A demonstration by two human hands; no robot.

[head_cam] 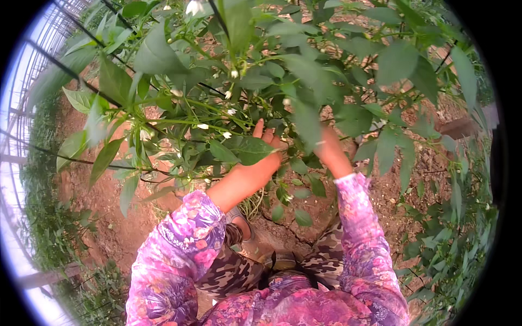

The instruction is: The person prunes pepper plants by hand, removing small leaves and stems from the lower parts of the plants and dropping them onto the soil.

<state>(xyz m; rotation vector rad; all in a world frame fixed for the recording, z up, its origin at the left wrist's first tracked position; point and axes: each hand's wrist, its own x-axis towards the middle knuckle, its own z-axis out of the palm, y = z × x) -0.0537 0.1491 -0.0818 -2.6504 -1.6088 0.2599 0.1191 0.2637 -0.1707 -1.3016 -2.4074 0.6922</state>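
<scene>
A leafy pepper plant [255, 150] with small white flowers [202, 126] spreads before me. My left hand [269, 153] reaches in among its stems at the centre, the fingers partly showing behind leaves. Just right of it, my right hand [329, 148] is also inside the foliage, blurred, its fingers covered by hanging leaves. The hands are apart, with leaves between them. Whether either holds a stem or anything else cannot be seen.
Black cords [69, 72] run through the plant at the left. Cracked reddish soil [285, 234] lies below the foliage, near my sandalled foot [241, 226]. More plants stand at the right [452, 244] and far left [45, 163], beside a framed, bright wall.
</scene>
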